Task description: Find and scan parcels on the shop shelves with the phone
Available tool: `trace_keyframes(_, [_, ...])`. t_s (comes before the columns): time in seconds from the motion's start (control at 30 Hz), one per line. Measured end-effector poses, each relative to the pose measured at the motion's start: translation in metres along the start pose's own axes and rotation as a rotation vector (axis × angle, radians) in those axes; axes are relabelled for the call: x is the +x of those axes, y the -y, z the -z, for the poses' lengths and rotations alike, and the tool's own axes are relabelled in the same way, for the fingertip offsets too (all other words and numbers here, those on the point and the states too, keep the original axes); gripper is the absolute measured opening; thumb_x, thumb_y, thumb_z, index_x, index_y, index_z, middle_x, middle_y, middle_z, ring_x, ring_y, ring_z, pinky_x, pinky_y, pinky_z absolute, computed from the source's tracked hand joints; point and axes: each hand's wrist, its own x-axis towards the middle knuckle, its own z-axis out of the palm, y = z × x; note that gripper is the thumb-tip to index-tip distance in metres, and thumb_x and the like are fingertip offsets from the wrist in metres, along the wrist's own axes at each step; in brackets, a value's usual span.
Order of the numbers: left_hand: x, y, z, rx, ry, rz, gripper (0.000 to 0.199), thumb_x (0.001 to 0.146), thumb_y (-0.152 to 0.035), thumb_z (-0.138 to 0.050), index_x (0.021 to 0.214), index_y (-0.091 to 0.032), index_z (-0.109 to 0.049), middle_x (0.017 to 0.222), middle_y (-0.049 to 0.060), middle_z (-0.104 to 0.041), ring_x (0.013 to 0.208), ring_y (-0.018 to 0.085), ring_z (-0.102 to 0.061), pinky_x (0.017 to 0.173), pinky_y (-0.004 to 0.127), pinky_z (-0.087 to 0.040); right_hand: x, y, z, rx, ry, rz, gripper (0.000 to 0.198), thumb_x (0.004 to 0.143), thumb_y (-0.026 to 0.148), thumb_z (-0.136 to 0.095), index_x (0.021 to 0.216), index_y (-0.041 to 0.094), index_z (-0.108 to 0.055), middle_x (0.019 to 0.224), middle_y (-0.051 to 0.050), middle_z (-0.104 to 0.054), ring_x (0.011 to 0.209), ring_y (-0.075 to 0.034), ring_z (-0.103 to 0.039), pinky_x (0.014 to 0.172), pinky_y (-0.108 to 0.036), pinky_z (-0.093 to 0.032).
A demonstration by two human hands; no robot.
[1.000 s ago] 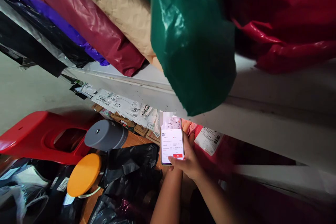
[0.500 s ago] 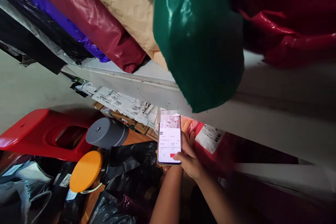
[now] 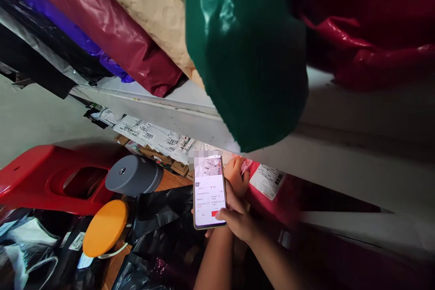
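My right hand (image 3: pixel 238 217) is wrapped round a smartphone (image 3: pixel 210 195), its thumb on a red button at the bottom of the lit screen. The screen shows a label with a barcode above lines of text. Behind the phone and right wrist, my left hand (image 3: pixel 237 176) has its fingers bent on crumpled pink plastic, at the edge of a red-pink parcel bag (image 3: pixel 278 204). A white barcode label (image 3: pixel 267 180) is stuck on that bag. The phone and right hand cover part of my left hand.
Overhead, a white shelf (image 3: pixel 149 106) carries plastic-wrapped parcels, with a green one (image 3: pixel 244 68) hanging over its edge. Labelled packets (image 3: pixel 149 133) lie beneath. Left are a red plastic stool (image 3: pixel 37 174), a grey-lidded container (image 3: pixel 131 174), a yellow-orange lid (image 3: pixel 105 228) and black bags (image 3: pixel 159 222).
The phone and my right hand have shifted slightly left and down. More of my left hand shows beside the phone. The view itself has shifted a little.
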Motion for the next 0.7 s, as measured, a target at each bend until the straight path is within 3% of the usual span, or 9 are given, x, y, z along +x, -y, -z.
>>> trace_keyframes(0.13, [-0.002,-0.006,0.002,0.03,-0.053,0.041,0.034,0.092,-0.037,-0.052,0.121,-0.02,-0.056,0.129,0.011,-0.052,0.113,0.023,-0.053,0.097,0.046,-0.045,-0.002,-0.006,-0.003,-0.007,0.065,-0.003,0.092,0.065,0.006,-0.051,0.146,0.034,-0.018,0.14,-0.007,-0.05,0.102,-0.025,-0.063,0.048,-0.022,-0.052])
trace_keyframes(0.23, [-0.003,-0.012,0.006,0.049,-0.082,0.06,0.031,0.092,-0.034,-0.052,0.118,-0.019,-0.057,0.126,0.011,-0.054,0.117,0.024,-0.049,0.104,0.049,-0.037,-0.002,-0.01,-0.004,-0.007,0.107,-0.043,0.089,0.068,0.006,-0.051,0.145,0.036,-0.02,0.134,-0.006,-0.054,0.103,-0.025,-0.063,0.052,-0.022,-0.053])
trace_keyframes(0.37, [-0.005,-0.019,0.009,0.051,-0.086,0.075,0.025,0.093,-0.027,-0.046,0.111,-0.019,-0.061,0.117,0.011,-0.059,0.114,0.025,-0.05,0.107,0.043,-0.031,-0.003,-0.011,-0.005,-0.02,0.112,-0.045,0.087,0.068,0.006,-0.05,0.144,0.035,-0.021,0.123,-0.005,-0.062,0.094,-0.022,-0.066,0.056,-0.024,-0.055])
trace_keyframes(0.53, [-0.006,-0.016,0.015,0.045,-0.096,0.108,0.029,0.095,-0.032,-0.044,0.114,-0.02,-0.061,0.119,0.011,-0.06,0.115,0.025,-0.052,0.103,0.042,-0.036,-0.003,-0.008,-0.008,0.005,0.146,-0.04,0.087,0.069,0.007,-0.049,0.145,0.034,-0.015,0.112,-0.004,-0.067,0.08,-0.02,-0.069,0.054,-0.027,-0.058])
trace_keyframes(0.7, [-0.001,0.0,0.022,0.033,-0.135,0.179,0.035,0.093,-0.039,-0.05,0.12,-0.017,-0.056,0.121,0.01,-0.057,0.106,0.022,-0.057,0.093,0.045,-0.048,-0.006,-0.007,-0.009,0.056,0.172,-0.038,0.084,0.069,0.009,-0.056,0.142,0.03,-0.02,0.105,-0.004,-0.069,0.068,-0.016,-0.069,0.054,-0.025,-0.056])
